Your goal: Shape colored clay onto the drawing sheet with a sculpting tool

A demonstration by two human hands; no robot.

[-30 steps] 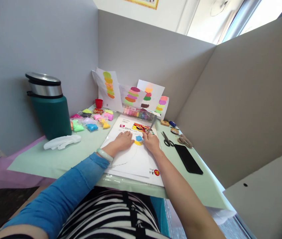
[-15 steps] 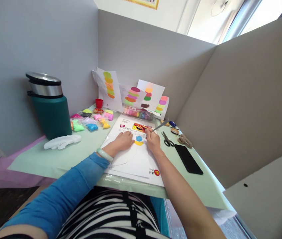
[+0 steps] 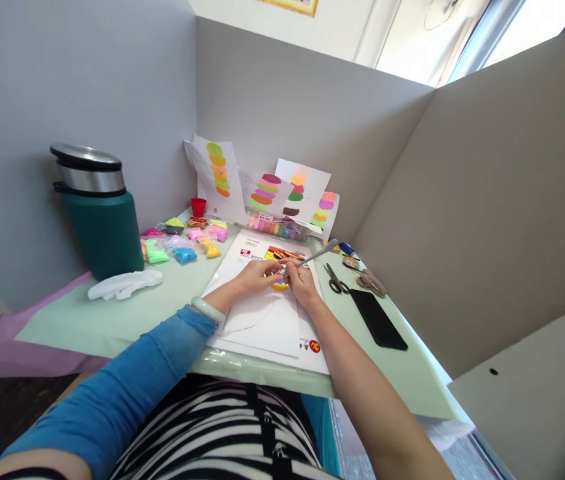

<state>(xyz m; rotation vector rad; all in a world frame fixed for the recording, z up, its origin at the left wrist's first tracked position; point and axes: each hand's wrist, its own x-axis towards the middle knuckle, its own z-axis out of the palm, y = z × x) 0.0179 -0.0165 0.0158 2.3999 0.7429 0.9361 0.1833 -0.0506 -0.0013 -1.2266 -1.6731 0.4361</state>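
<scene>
Your right hand [image 3: 301, 280] pinches a thin metal tool [image 3: 312, 256], handle slanting toward 2 o'clock. Left hand [image 3: 257, 273] fingers close on its tip, over the clay [image 3: 279, 287] on the paper [image 3: 267, 323]. Tool looks stiff, light, slick; grip mid-shaft. Clay soft, smears easily.

a stack of paper sheets [image 3: 267, 327] is lying on the bench [image 3: 112, 320] before the person. the scissors [image 3: 333, 280] and phone [image 3: 377, 319] are lying to its right, clay packets [image 3: 182, 241] and a thermos jug [image 3: 97, 213] to its left. sample sheets [image 3: 262, 190] are leaning on the wall behind a clay box [image 3: 277, 228].
</scene>
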